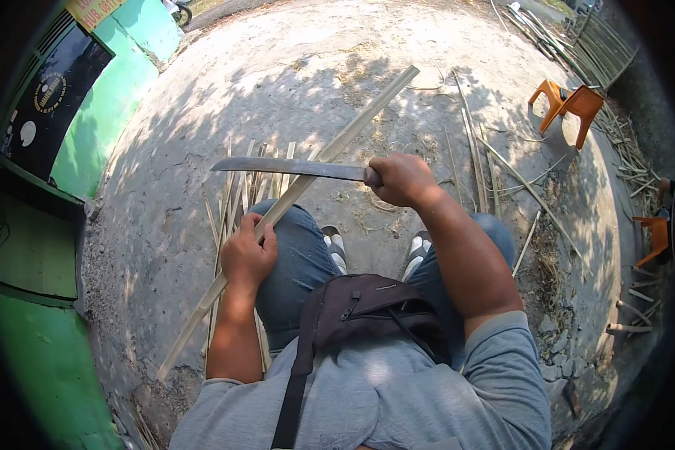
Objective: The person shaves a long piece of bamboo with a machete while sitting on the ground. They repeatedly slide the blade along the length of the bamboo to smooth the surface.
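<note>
My right hand (pixel 405 180) is wrapped round the handle of a machete (pixel 300 167), whose long blade points left. The blade lies across a long bamboo strip (pixel 360 124), and appears to touch it just above my left hand. My left hand (pixel 249 253) grips the strip over my left knee, fingers closed around it. From the lower left the strip slants up to the upper right, well past the blade. Behind my left hand, several thinner bamboo strips (pixel 236 184) lie on the ground beside my left leg.
A black waist bag (pixel 375 311) rests on my lap. Loose bamboo strips (pixel 529 191) lie on the ground to the right, near an orange plastic stool (pixel 568 109). More bamboo (pixel 551 37) is piled by the far right wall. A green wall (pixel 105 120) borders the left.
</note>
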`<state>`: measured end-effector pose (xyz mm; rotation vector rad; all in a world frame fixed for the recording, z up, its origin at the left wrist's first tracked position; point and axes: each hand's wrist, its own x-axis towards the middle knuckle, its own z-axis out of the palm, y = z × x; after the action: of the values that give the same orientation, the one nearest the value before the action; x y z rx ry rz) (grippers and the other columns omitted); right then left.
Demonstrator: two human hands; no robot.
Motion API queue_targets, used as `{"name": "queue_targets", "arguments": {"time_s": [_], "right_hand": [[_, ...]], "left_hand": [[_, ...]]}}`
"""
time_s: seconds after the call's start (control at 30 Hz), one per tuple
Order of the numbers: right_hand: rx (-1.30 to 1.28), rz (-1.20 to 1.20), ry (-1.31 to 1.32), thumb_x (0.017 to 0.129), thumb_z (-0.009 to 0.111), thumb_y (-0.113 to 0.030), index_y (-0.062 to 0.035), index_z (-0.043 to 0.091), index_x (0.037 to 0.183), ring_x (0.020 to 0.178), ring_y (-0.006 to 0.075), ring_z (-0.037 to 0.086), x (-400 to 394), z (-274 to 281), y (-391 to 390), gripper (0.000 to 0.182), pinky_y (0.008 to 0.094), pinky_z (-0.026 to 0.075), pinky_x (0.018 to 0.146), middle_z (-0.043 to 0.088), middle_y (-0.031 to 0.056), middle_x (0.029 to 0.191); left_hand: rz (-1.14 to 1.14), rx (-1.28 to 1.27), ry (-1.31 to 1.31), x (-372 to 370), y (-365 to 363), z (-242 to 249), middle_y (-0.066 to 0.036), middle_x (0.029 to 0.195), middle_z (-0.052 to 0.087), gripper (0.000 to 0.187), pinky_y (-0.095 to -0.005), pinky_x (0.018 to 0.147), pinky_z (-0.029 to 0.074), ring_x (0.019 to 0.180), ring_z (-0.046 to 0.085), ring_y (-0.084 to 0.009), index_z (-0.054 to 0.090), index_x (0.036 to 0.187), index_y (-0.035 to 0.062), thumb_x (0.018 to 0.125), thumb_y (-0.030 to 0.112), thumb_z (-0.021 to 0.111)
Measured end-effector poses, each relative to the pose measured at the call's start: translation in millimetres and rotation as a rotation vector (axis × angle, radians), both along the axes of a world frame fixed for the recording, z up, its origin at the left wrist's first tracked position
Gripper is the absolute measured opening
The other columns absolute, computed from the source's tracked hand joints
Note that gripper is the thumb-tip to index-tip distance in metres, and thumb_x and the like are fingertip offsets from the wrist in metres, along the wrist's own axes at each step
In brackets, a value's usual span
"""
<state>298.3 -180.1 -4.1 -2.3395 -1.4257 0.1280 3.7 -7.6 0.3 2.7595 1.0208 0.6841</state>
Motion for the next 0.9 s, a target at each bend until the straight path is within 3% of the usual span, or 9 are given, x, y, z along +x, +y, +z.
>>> {"name": "queue_targets", "arguments": {"time_s": [0.4, 0.6, 0.9], "right_hand": [[0.027, 0.026, -0.024, 0.089, 0.069, -0.026, -0.0174, 0.075, 0.091, 0.088, 0.0335, 0.074, -6, 3, 1, 0.011, 0.0479, 0.058, 0.079, 0.076, 0.0101, 0.090], [-0.161, 0.066, -0.002, 0.090, 0.067, -0.026, -0.0176, 0.075, 0.093, 0.093, 0.0323, 0.074, -18, 17, 3, 0.012, 0.0460, 0.059, 0.081, 0.077, 0.0093, 0.095], [0.109, -0.088, 0.087, 0.085, 0.071, -0.022, -0.0183, 0.075, 0.088, 0.086, 0.0338, 0.073, 10, -8, 0, 0.007, 0.0443, 0.059, 0.078, 0.075, 0.0102, 0.089]], "left_hand": [[-0.018, -0.006, -0.027, 0, 1, -2, -0.019, 0.078, 0.071, 0.022, -0.0543, 0.064, 0.055, 0.072, 0.071, -0.0436, 0.065, 0.108, 0.0115, 0.096, 0.030, 0.063], [-0.032, 0.011, -0.038, 0, 2, -3, -0.019, 0.080, 0.072, 0.024, -0.0535, 0.066, 0.056, 0.074, 0.071, -0.0433, 0.066, 0.109, 0.0104, 0.096, 0.029, 0.064], [-0.053, 0.011, -0.117, -5, 3, -7, -0.019, 0.080, 0.072, 0.024, -0.0526, 0.067, 0.056, 0.073, 0.071, -0.0429, 0.068, 0.107, 0.0089, 0.097, 0.030, 0.063]]}}
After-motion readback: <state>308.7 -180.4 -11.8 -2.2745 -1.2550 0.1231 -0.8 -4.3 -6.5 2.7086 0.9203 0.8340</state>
